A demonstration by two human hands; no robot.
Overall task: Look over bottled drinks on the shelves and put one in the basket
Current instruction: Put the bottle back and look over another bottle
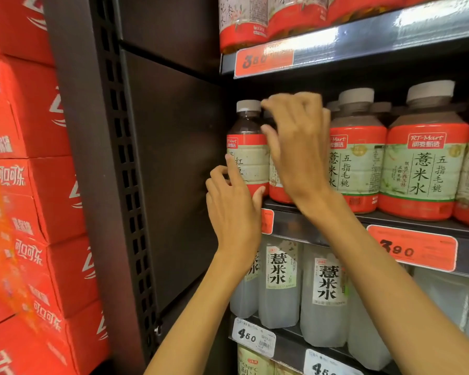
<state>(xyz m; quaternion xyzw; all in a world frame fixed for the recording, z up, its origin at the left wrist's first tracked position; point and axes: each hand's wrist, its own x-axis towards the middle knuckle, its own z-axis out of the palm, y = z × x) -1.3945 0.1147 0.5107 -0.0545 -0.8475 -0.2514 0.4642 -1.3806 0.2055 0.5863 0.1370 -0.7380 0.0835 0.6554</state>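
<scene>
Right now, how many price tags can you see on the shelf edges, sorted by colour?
Orange-red price tags: 3
White price tags: 2
Total: 5

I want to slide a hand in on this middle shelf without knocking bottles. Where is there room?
Bare room lies left of the end bottle, between it and the dark side panel. Rightward the red-labelled bottles stand packed side by side. The left hand and right hand crowd the end bottle.
</scene>
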